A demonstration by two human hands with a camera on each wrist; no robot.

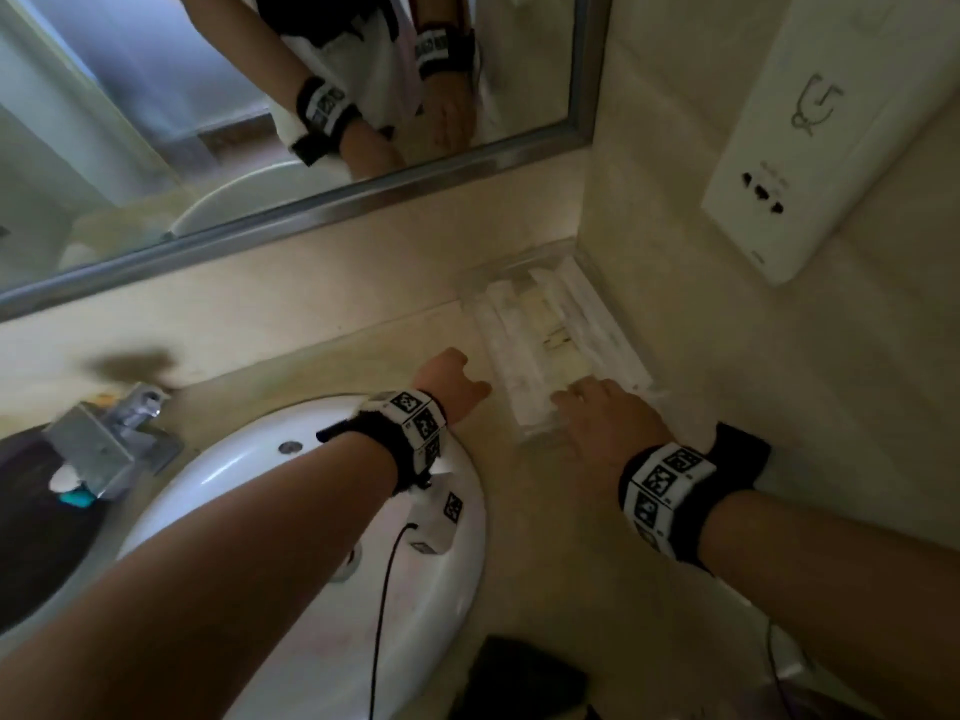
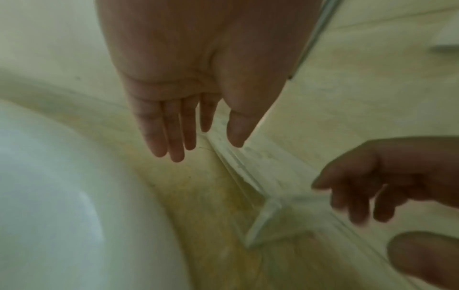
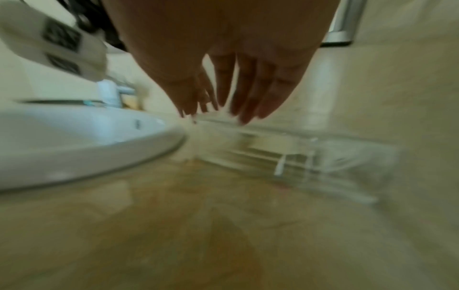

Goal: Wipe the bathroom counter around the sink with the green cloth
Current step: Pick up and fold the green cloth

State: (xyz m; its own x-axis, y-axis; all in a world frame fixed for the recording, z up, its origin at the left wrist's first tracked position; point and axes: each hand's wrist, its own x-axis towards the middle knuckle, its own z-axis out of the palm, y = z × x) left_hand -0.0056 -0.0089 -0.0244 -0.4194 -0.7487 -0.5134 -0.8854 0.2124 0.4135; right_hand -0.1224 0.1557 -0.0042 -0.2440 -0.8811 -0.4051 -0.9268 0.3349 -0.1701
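Clear tray (image 1: 558, 350), counter (image 1: 363, 356) corner beside sink (image 1: 291, 511). Left hand (image 1: 449, 384) and right hand (image 1: 605, 415): open, holding nothing, at tray's near end. Advice: grip both sides evenly, lift level; green cloth unseen.

Glossy white ceramic sink (image 1: 291, 480), clear plastic tray (image 1: 524, 275), beige stone counter (image 1: 322, 366).

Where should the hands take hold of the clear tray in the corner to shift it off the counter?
Take the clear tray by its two long side walls, one hand on each, coming from the front. It lies tucked into the wall corner, so rear and right are blocked. The left hand and right hand, both open, flank its near end.
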